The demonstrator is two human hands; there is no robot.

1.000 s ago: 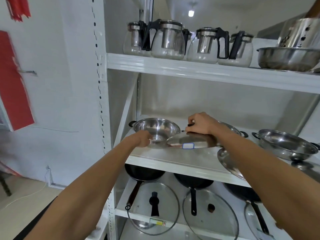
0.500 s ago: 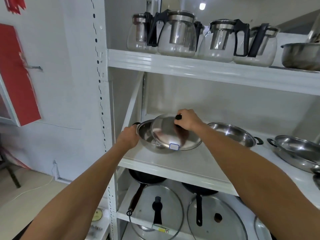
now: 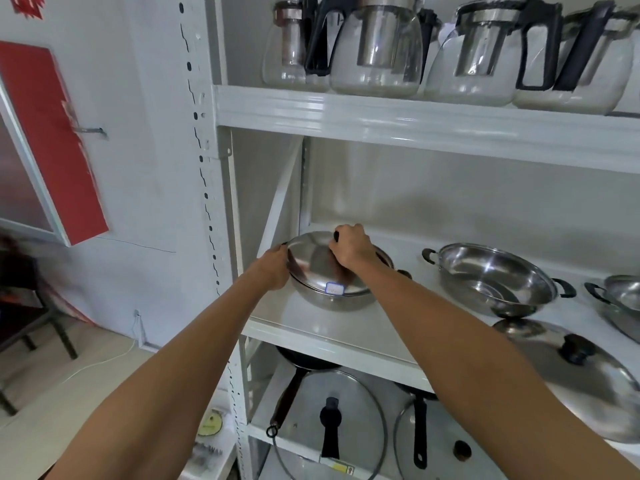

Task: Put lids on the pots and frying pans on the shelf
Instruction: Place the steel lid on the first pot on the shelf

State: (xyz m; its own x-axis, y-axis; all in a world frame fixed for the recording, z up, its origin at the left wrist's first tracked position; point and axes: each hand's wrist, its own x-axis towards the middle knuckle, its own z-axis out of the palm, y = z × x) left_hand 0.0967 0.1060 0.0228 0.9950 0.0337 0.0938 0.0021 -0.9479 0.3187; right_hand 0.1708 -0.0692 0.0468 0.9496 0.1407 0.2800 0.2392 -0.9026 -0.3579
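Right hand (image 3: 351, 249) clamps the black knob of the steel lid (image 3: 318, 268) over the pot (image 3: 329, 299) near the shelf's (image 3: 332, 332) left edge; left hand (image 3: 273, 268) grips the pot's rim. The lid's white sticker (image 3: 335, 288) is unreadable.

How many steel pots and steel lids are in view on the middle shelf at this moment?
Steel pots: 3 (lidded pot, open pot, pot cut off at the right edge)
Steel lids: 2 (lid on the left pot, loose lid)
Total: 5
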